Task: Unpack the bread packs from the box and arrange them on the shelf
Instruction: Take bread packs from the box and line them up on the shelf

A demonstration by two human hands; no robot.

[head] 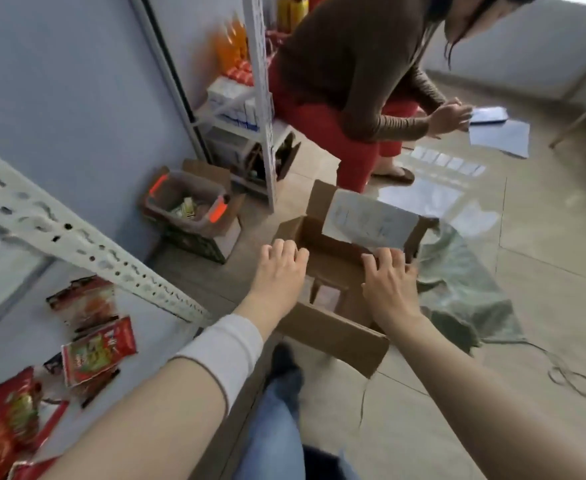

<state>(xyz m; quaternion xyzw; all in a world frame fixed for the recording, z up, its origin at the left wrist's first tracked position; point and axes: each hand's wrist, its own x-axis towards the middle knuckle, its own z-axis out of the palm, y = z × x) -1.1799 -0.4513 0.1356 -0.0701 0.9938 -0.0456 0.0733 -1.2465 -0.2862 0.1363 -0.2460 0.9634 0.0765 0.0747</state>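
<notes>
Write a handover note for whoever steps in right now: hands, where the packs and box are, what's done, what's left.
Left hand: empty, fingers spread over the near left edge of the cardboard box.
Right hand: empty, reaching into the box opening.
The box sits on the floor, flaps open; contents too blurred to tell.
Done: several red bread packs lie on the shelf at left.
Left: take out any remaining packs and arrange them on the shelf.
</notes>
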